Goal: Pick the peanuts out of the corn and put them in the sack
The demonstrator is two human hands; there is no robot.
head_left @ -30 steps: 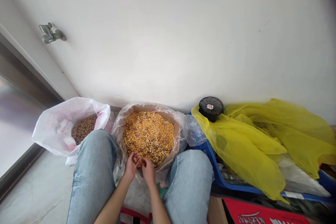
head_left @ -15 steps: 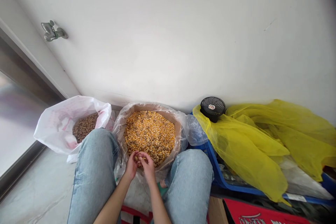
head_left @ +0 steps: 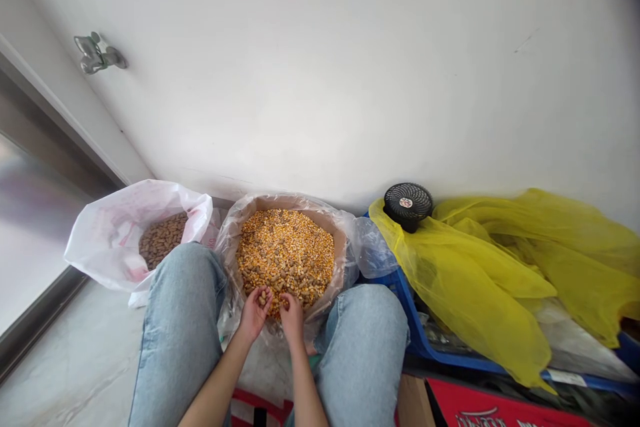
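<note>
Between my knees stands a bag lined with clear plastic (head_left: 345, 220), filled with yellow corn kernels (head_left: 285, 233) mixed with tan oval pieces that look like nuts or pellets. My left hand (head_left: 255, 312) is over its near edge, palm up and cupped, with a few of the tan pieces in it. Close by on the right, my right hand (head_left: 292, 315) reaches down to the kernels with its fingers curled together; whatever is between its fingertips is too small to make out. A white plastic bag (head_left: 100, 233) at the left holds brown oval pieces (head_left: 163, 240) of a similar shape.
A blue crate (head_left: 420, 333) stands to the right, partly covered by yellow netting (head_left: 475, 273). On the netting sits a small black round fan-like thing (head_left: 409, 207). A metal tap (head_left: 97, 53) sticks out of the white wall (head_left: 320, 80) behind the bags. My knees flank the corn bag.
My hands were together at the fingertips and have moved apart. My right hand has shifted slightly right, down to the kernels; my left palm has turned up, showing the tan pieces.
</note>
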